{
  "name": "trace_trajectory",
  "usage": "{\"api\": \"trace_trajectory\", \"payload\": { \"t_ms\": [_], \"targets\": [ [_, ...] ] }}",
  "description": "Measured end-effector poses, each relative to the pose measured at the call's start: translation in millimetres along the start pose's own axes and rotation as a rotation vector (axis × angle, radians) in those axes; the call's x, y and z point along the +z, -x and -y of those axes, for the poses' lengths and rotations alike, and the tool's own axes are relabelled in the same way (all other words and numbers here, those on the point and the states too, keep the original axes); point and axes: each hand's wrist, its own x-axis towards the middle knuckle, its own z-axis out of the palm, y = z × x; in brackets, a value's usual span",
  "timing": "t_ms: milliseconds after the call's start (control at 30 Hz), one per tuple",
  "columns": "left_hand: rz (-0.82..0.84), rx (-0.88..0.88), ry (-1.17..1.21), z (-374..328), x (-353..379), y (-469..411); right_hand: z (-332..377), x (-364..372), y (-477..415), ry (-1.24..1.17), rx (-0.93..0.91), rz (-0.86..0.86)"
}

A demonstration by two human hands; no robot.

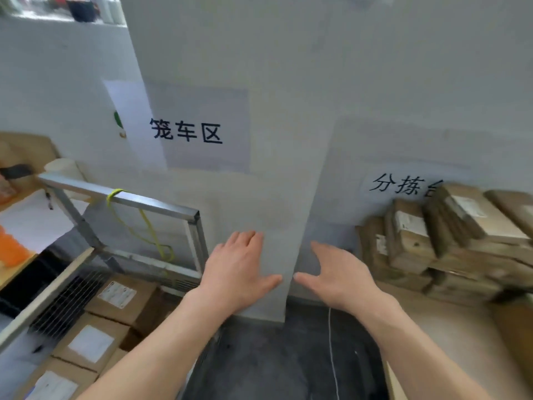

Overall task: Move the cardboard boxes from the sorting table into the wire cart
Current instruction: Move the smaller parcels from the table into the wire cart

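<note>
- The left hand hangs in the air at the middle of the view, palm down, fingers straight and slightly spread, holding nothing.
- The right hand is just beside it on the right, also flat and empty, fingers stretched forward and to the left.
- The 2 thumbs point at each other, near but not touching, in front of a grey wall corner.
- A pile of cardboard boxes sits on the desk at the far right, against the wall. The boxes are brown with white labels, stacked unevenly, and several lean to the left. This part is blurred.
- The wire cart stands on the left, with a metal bar frame on top and a wire mesh side lower down.
- 3 labelled boxes lie flat inside the cart, in a row from far to near, each with a white label facing up.
- A yellow cord is looped over the cart's top bar and hangs down.
- A wall sign above the cart reads 笼车区. A second sign above the desk is partly hidden by the pile.
- The dark floor lies between cart and desk, with a thin white line running along it.
</note>
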Motion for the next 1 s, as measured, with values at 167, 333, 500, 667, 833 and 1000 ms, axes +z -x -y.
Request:
{"api": "trace_trajectory", "payload": {
  "t_ms": [167, 333, 500, 667, 833, 1000],
  "targets": [
    [0.024, 0.115, 0.002, -80.2, 2.9, -24.4, -74.1, -29.4, 34.1, -0.001, 0.138, -0.113],
    [0.027, 0.235, -0.009, -144.9, 12.2, -41.1, -132.4, -49.4, 63.4, -0.016, 0.227, -0.177],
    [0.059, 0.378, -0.016, -206.2, 30.4, -55.6, -180.5, -63.0, 99.6, -0.044, 0.361, -0.238],
    [0.103, 0.53, 0.011, -265.6, 53.7, -75.2, -227.2, -70.2, 135.8, -0.086, 0.494, -0.29],
    [0.153, 0.678, 0.059, -322.7, 77.6, -96.2, -272.2, -81.8, 164.1, -0.065, 0.713, -0.227],
    [0.19, 0.812, 0.118, -365.6, 92.3, -117.2, -296.9, -86.9, 176.7, -0.018, 0.915, -0.234]
  ]
}}
